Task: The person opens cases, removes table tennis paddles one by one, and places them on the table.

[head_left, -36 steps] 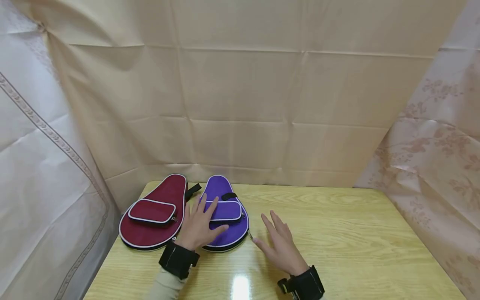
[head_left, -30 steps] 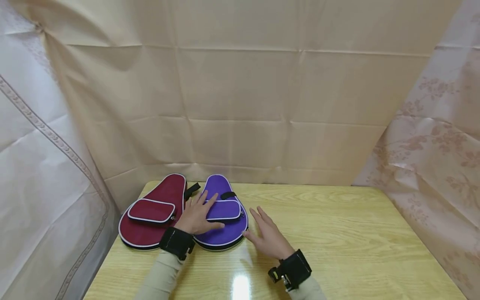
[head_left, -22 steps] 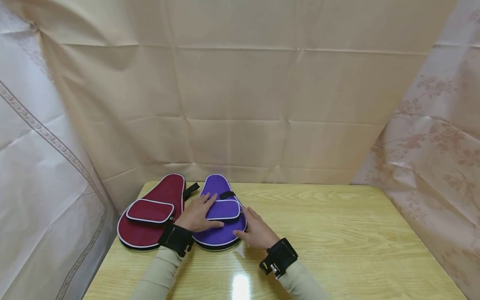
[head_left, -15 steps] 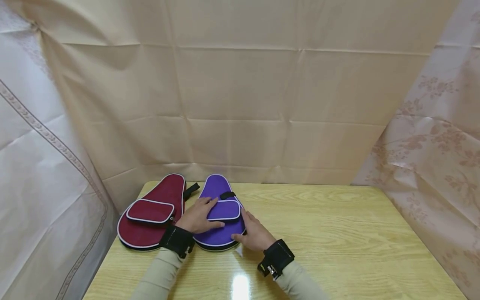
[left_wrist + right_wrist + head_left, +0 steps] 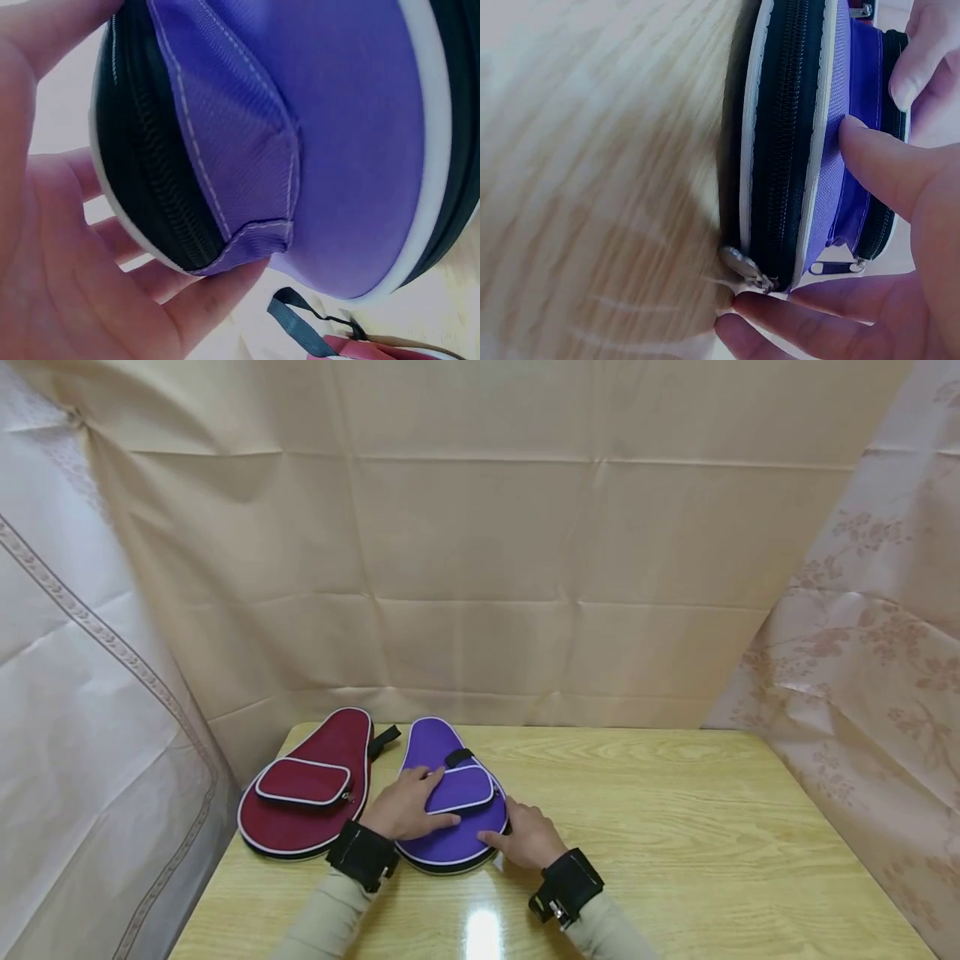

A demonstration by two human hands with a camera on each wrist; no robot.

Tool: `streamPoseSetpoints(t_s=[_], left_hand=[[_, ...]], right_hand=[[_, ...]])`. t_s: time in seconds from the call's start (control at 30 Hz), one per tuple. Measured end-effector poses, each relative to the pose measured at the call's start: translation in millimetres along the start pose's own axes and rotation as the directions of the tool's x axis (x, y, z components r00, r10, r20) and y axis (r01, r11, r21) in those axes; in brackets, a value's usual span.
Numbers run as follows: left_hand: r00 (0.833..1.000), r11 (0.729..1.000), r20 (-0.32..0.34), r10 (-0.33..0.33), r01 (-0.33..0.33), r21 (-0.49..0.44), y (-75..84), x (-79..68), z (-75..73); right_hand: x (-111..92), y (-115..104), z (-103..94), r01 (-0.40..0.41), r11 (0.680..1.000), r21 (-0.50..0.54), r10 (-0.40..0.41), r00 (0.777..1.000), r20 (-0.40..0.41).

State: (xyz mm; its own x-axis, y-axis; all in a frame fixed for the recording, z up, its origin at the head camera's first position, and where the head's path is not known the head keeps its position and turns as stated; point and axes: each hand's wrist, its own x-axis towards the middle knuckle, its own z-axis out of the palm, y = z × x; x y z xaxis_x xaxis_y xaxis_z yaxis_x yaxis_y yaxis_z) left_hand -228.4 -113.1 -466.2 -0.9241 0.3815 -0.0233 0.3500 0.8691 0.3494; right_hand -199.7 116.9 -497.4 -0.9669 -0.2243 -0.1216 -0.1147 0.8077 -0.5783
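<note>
A purple table tennis paddle case (image 5: 430, 742) with white piping lies on the table, its narrow end pointing away. My left hand (image 5: 403, 806) holds the raised pocket (image 5: 459, 790) on top; in the left wrist view, thumb and fingers of that hand (image 5: 82, 262) stand around the pocket's zipped side. At the case's right edge is my right hand (image 5: 528, 838). The right wrist view has its thumb on the purple top and its fingers by the zipped side, near a metal zipper pull (image 5: 742, 264). Some left fingertips are hidden.
Left of the purple case lies a dark red paddle case (image 5: 292, 831) with its own pocket and a black strap (image 5: 385, 742). Both rest on a light wooden table (image 5: 712, 835). A beige cloth (image 5: 480, 543) hangs behind it, and patterned cloths hang at both sides.
My right hand has come in from the right to the purple case's edge. The case has since shifted slightly right and toward me, turning a little, with both hands on it. The red case stays put.
</note>
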Motion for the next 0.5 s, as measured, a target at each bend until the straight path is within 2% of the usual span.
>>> streamPoseSetpoints(t_s=[0.23,0.5], left_hand=[[0.999,1.0,0.04,-0.007,0.007,-0.003,18.9,-10.8,0.8],[0.998,1.0,0.068,0.015,-0.013,-0.025,39.9,-26.3,4.0]], right_hand=[[-10.0,17.5,-9.4,0.078,0.991,0.11,-0.08,0.997,0.01],[-19.7,38.3,-21.8,0.034,0.985,0.167,-0.041,0.998,0.044]])
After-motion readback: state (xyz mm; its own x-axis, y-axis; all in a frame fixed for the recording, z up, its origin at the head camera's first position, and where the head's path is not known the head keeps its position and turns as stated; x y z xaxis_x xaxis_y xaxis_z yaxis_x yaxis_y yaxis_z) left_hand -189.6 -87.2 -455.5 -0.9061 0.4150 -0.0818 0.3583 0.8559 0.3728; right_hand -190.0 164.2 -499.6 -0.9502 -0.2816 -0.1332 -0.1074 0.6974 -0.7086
